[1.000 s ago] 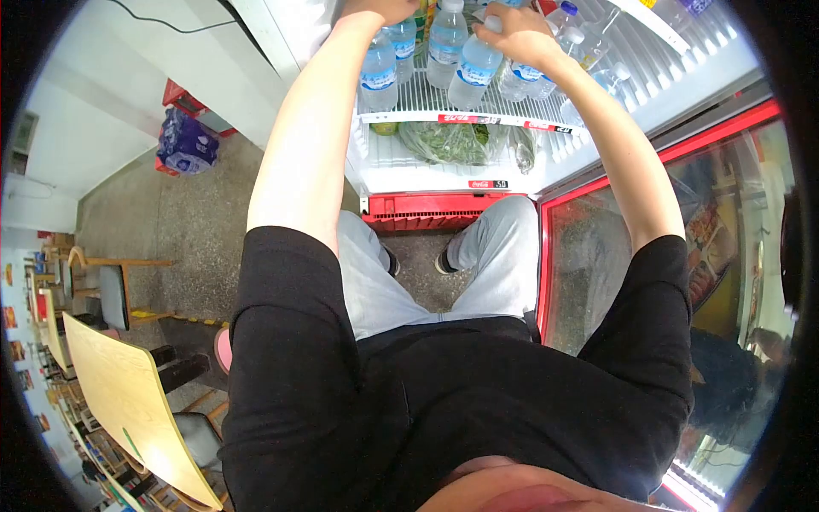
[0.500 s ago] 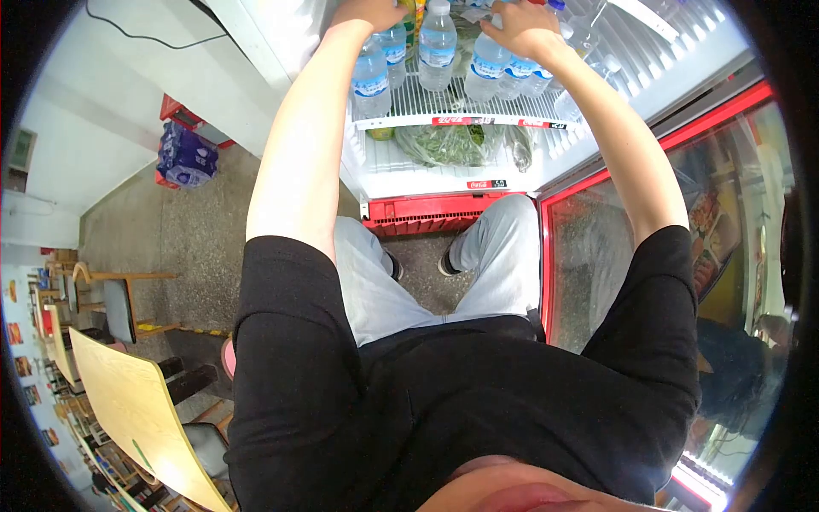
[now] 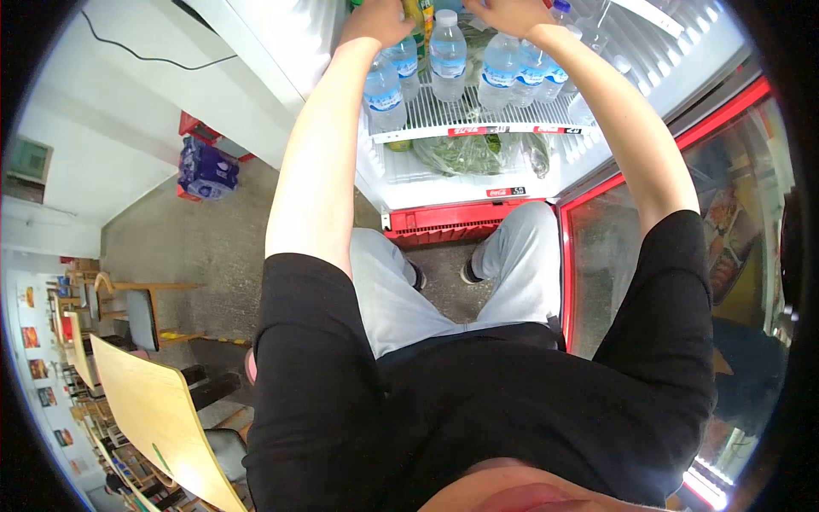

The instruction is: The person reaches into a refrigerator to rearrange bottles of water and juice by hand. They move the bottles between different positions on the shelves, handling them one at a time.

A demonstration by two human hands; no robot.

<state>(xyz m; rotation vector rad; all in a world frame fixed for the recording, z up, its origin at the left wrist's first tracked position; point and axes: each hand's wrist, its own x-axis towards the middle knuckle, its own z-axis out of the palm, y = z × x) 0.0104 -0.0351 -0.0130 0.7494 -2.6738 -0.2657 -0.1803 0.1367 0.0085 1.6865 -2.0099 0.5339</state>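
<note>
Inside an open fridge, my left hand (image 3: pixel 375 21) is at the upper left of the shelf, with its fingers curled beside a yellow-and-green labelled bottle (image 3: pixel 418 19). The top edge of the view cuts off what it grips. My right hand (image 3: pixel 514 14) reaches over the clear water bottles, fingers stretched leftward. Below it stands a water bottle (image 3: pixel 500 72) with a blue label. Another water bottle (image 3: pixel 448 58), white-capped, stands upright between my hands. Near my left forearm is a further water bottle (image 3: pixel 384 92).
The lower shelf holds bagged leafy greens (image 3: pixel 467 152). At right stands the open red-framed glass door (image 3: pixel 589 264). A purple-wrapped pack (image 3: pixel 206 168) lies on the floor at left, with a wooden table (image 3: pixel 145 410) behind me. The fridge's wire shelf (image 3: pixel 478 115) carries price tags.
My right hand has moved upward and left, off the tops of the front bottles. My left hand has shifted slightly. The whole view has moved a little, so the scene sits lower and further right.
</note>
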